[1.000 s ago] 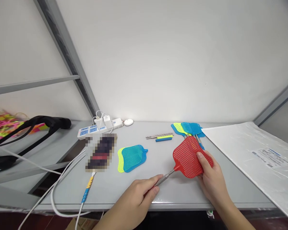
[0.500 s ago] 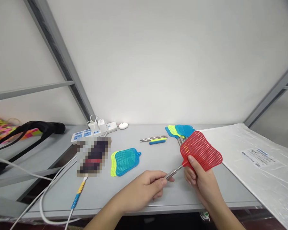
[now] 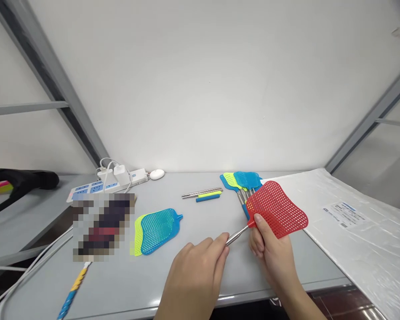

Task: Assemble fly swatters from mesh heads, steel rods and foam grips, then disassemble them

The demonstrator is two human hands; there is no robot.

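Note:
A red fly swatter (image 3: pixel 277 209) is held in both hands over the table's front part. My right hand (image 3: pixel 270 249) pinches the base of its mesh head, thumb on top. My left hand (image 3: pixel 200 266) is closed around its metal rod (image 3: pixel 237 235), back of the hand upward, so the rod's lower end is hidden. To the left lie a blue swatter head (image 3: pixel 158 231) and a yellow-green swatter head (image 3: pixel 139 235), partly overlapping. Behind the hands are metal rods (image 3: pixel 196 194), a yellow-green tube (image 3: pixel 210 193) and a blue tube (image 3: pixel 208 198).
Several swatters with blue heads (image 3: pixel 246 180) and yellow-green ones lie behind the red one. A white wrapped package (image 3: pixel 363 240) covers the right side. On the left are a power strip (image 3: pixel 95 189), a white oval device (image 3: pixel 157 174), a blurred phone-like object (image 3: pixel 105 226) and cables.
My left hand has turned over on the rod, its back now upward, with the fingers wrapped round it. The view has shifted a little to the right.

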